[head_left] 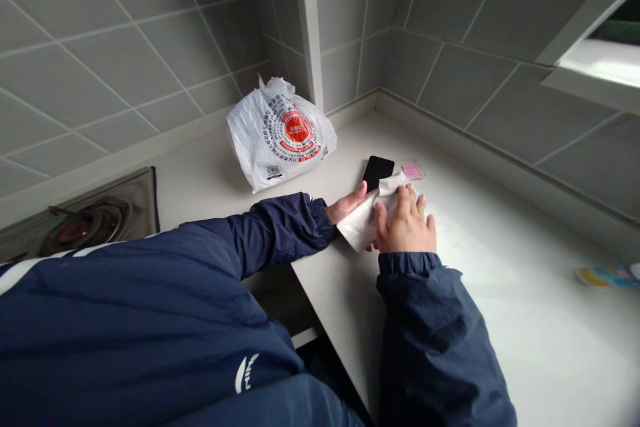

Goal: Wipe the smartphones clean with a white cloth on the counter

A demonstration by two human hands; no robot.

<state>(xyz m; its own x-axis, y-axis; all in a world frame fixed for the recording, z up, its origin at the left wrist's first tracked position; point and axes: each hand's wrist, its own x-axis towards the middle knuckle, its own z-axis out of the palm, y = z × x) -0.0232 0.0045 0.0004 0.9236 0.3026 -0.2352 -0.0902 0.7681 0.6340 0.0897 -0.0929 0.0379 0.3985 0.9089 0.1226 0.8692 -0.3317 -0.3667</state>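
Observation:
A folded whitish sheet (359, 221), perhaps paper or tissue, is held just above the counter. My left hand (346, 205) grips it from the left, thumb along its upper edge and fingers underneath, their tips showing at the lower side. Lying across the sheet's right part is my right hand (407, 223), its fingers spread and pressing on the surface. Just beyond the sheet a black phone (377, 172) lies flat, its near edge partly covered. A small pink and clear packet (413, 171) sits right of the phone.
A white plastic bag (280, 133) with red and black print stands against the back wall. Left of it is a gas stove (90, 223). A colourful packet (607, 275) lies at the right on the white counter (490, 267). Grey tiled walls meet in the corner.

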